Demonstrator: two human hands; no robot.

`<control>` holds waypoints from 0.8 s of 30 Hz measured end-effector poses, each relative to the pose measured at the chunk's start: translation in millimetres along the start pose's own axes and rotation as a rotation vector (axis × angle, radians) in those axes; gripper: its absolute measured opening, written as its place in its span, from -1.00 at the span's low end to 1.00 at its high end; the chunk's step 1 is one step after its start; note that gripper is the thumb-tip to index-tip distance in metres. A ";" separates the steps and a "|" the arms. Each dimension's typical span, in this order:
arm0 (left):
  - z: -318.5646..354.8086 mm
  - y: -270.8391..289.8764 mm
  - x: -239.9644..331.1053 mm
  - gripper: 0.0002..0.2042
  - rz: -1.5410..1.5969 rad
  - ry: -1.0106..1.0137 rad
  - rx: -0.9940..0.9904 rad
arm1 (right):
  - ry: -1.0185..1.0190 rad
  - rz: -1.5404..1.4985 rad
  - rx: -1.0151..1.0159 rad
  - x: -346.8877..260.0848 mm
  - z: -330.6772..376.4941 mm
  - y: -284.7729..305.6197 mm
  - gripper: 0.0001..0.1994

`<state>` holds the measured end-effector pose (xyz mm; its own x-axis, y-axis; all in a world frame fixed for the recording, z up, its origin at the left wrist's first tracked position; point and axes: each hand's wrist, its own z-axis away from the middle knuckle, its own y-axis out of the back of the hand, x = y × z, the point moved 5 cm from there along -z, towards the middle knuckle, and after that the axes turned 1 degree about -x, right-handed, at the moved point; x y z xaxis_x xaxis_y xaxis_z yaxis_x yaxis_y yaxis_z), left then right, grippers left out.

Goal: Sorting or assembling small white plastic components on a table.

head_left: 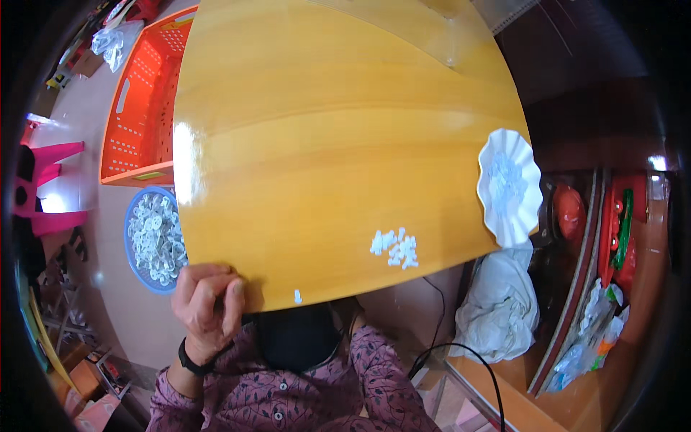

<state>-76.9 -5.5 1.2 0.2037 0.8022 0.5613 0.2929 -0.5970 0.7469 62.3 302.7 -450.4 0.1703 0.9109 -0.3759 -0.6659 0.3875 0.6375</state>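
Note:
My left hand (205, 302) is at the near left corner of the yellow wooden table (324, 165), its fingers curled in and the thumb close to them. Whether anything small sits inside the curl is hidden. A single small white plastic piece (297, 296) stands near the table's front edge, to the right of this hand. Farther right lies a loose pile of similar small white pieces (403, 248). My right sleeve (385, 367) reaches toward the table's front edge, but the right hand does not show.
A white wavy-rimmed dish (533, 194) with pale clear bits stands at the table's right edge. Left of the table are a blue basket (130, 248) full of white and grey plastic parts and an orange crate (115, 140). A black cable (468, 347) and a white bag (497, 309) are at the lower right.

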 end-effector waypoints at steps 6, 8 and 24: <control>2.3 -4.3 -5.8 -0.88 0.019 0.031 0.004 | -0.014 -0.117 0.035 -0.1 -25.7 12.5 -0.75; 3.8 -2.5 -7.4 -0.88 0.023 0.051 0.003 | -0.014 -0.156 0.037 -1.9 -29.2 13.5 -0.76; 2.2 0.6 -5.5 -0.92 0.070 0.022 0.060 | -0.137 -0.497 0.222 59.6 30.3 -5.2 -0.79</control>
<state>-75.8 -10.2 -2.2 0.2052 0.7576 0.6196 0.3338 -0.6493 0.6834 97.9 359.3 -455.8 0.5271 0.6156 -0.5858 -0.3156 0.7818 0.5377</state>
